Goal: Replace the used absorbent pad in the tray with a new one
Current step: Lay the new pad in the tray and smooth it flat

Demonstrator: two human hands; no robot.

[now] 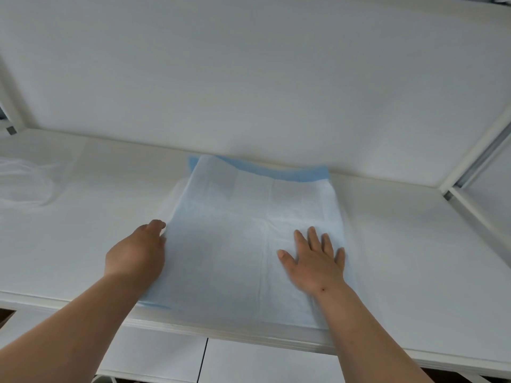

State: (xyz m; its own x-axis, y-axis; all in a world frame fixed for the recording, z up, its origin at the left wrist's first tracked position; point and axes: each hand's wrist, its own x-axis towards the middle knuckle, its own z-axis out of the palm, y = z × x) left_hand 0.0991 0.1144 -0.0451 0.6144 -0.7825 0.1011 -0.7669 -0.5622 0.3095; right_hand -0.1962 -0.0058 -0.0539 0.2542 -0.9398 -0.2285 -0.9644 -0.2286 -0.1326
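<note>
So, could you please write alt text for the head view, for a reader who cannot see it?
A pale blue absorbent pad lies partly folded on a white tray. The right hand presses flat on it while the left hand holds its left edge. A clear plastic bag sits far left.

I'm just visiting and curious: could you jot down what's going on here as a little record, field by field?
Surface: white shelf with a white back wall
Main item: absorbent pad, pale with blue edging, spread on the shelf
Pad's far edge: blue strip turned up against the back wall
Left hand: at the pad's left edge, fingers curled on it
Right hand: lying flat on the pad, fingers straight and spread
Also there: clear plastic bag at far left
Tray: cannot be told apart from the shelf
Stage: pad being laid out and smoothed
</note>
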